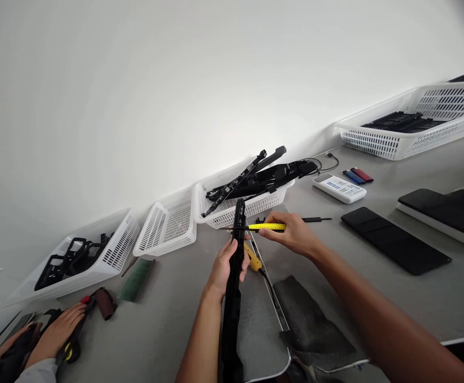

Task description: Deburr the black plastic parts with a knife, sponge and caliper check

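My left hand (220, 270) is closed around a long black plastic strip (232, 308), held upright and running down past the bottom edge of the picture. In my right hand (289, 232) is a slim file with a ribbed yellow handle (267, 227). Its thin dark shaft lies across the strip near the upper end, above my left fingers. Behind my left hand a yellow tool with a black cord (252, 258) rests on the table, partly hidden. A black tool with a thin tip (317, 219) sticks out beyond my right hand.
White baskets (243, 214) with black plastic parts line the wall; one basket (166, 226) looks bare. Phones (395, 239), a white device (338, 188) and lighters (357, 175) lie right. A dark cloth (311, 319) lies near the front. Another person's hands (58, 332) work at far left.
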Available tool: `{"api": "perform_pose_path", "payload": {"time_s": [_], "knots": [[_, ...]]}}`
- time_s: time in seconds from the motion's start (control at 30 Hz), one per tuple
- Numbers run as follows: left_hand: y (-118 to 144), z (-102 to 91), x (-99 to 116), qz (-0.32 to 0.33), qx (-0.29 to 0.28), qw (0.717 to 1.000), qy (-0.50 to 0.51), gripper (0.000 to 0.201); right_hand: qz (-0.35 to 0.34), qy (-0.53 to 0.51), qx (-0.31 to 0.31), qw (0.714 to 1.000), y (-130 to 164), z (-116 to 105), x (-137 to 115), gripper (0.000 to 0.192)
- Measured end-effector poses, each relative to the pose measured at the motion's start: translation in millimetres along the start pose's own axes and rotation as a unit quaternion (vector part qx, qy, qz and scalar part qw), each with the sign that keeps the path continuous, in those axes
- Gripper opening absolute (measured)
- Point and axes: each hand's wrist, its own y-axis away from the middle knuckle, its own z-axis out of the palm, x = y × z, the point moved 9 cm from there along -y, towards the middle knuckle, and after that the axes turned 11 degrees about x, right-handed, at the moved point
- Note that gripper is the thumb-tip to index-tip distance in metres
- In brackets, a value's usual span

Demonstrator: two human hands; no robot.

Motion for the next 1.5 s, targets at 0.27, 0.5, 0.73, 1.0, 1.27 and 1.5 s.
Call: {"api": "perform_pose_path", "payload": {"time_s": [0.27,0.5,0.73,1.0,1.27,1.5], "knots": [[-1.2,-2.7,-1.2,0.0,0.001,1.0,0.015,0.044,0.037,0.037,0.16,0.986,-6.5,-43.9,14.3,0.054],[-1.4,5.4,-5.2,-0.014,-0.039,0.997,0.062,0.039,0.028,0.025,0.122,0.992,-5.4,-32.1,7.9,0.058],[-0.9,4.5,-4.1,-0.012,-0.022,0.999,0.036,0.041,0.047,0.04,0.193,0.979,-4.4,-44.9,13.4,0.056],[4.0,13.0,2.1,-0.002,0.006,1.0,0.013,0.033,0.038,0.019,0.137,0.99,-4.4,-34.0,7.7,0.065],[4.8,16.7,-0.5,-0.013,-0.024,0.999,0.021,0.039,0.052,0.063,0.17,0.982,-4.2,-36.1,17.2,0.063],[7.0,20.9,6.6,0.017,-0.029,0.999,0.028,0.052,0.083,0.055,0.251,0.963,-3.3,-57.9,26.0,0.067]]}}
